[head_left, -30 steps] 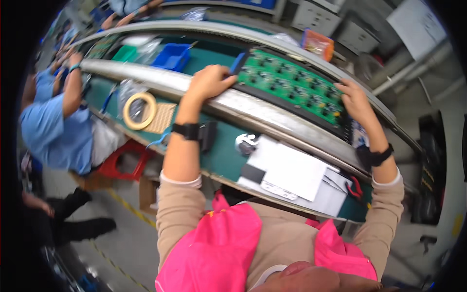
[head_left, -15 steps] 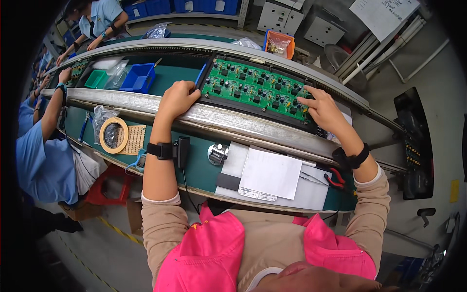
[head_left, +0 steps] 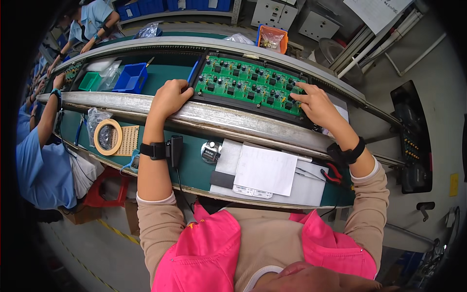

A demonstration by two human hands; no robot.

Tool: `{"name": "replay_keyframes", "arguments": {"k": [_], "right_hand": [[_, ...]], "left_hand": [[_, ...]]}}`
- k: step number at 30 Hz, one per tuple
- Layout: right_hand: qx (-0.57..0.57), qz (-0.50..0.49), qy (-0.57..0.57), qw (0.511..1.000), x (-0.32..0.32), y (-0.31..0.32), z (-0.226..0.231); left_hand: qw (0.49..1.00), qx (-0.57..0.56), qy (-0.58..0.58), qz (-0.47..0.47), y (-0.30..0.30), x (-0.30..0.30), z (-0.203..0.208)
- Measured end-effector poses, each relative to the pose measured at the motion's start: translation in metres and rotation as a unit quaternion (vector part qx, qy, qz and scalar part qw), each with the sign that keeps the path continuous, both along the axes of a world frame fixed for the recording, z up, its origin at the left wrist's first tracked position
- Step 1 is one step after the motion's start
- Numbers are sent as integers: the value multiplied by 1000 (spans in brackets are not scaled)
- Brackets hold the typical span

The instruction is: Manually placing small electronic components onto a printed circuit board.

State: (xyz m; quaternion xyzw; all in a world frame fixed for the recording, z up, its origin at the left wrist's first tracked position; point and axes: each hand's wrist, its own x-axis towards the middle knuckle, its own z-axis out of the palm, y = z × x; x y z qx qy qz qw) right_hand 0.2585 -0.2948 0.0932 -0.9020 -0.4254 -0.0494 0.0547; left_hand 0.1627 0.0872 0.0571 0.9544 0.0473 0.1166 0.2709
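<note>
Head cam, L of 2: fisheye, looks dn, near L hand (head_left: 169, 100) & R hand (head_left: 317, 106).

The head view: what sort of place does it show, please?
Most likely an electronics assembly line: green circuit boards sit in a black frame between long metal rails, and co-workers in blue are farther along it.

This place is looking like an electronics assembly workshop. A long conveyor (head_left: 233, 117) with metal rails (head_left: 121, 100) is stretching past a worktop (head_left: 192, 146), and a black frame (head_left: 242, 105) of green circuit boards (head_left: 248, 83) is lying between the rails. Co-workers in blue (head_left: 46, 165) are lining it, blue bins (head_left: 151, 6) are standing on a shelf (head_left: 177, 15) behind, and striped tape (head_left: 118, 231) is marking the floor (head_left: 97, 253).
</note>
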Motion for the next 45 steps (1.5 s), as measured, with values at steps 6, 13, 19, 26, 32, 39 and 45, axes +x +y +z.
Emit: {"name": "replay_keyframes", "arguments": {"k": [6, 13, 19, 26, 32, 39, 45], "right_hand": [[6, 4, -49, 999, -9, 1, 7], [-18, -8, -52, 998, -18, 3, 3], [-4, -10, -34, 999, -17, 2, 2], [17, -3, 0, 1000, -10, 12, 20], [-19, 22, 38, 999, -8, 38, 20], [-33, 22, 32, 999, -1, 46, 8], [-25, 8, 34, 999, 0, 47, 6]], "left_hand": [[1000, 3, 30, 9, 1, 2, 4], [999, 0, 37, 9, -1, 2, 5], [999, -2, 39, 7, 1, 2, 3], [999, -3, 31, 12, 0, 2, 2], [1000, 3, 13, 5, 2, 2, 1], [1000, -2, 27, 10, 2, 4, 1], [999, 3, 31, 10, 1, 2, 2]]}}
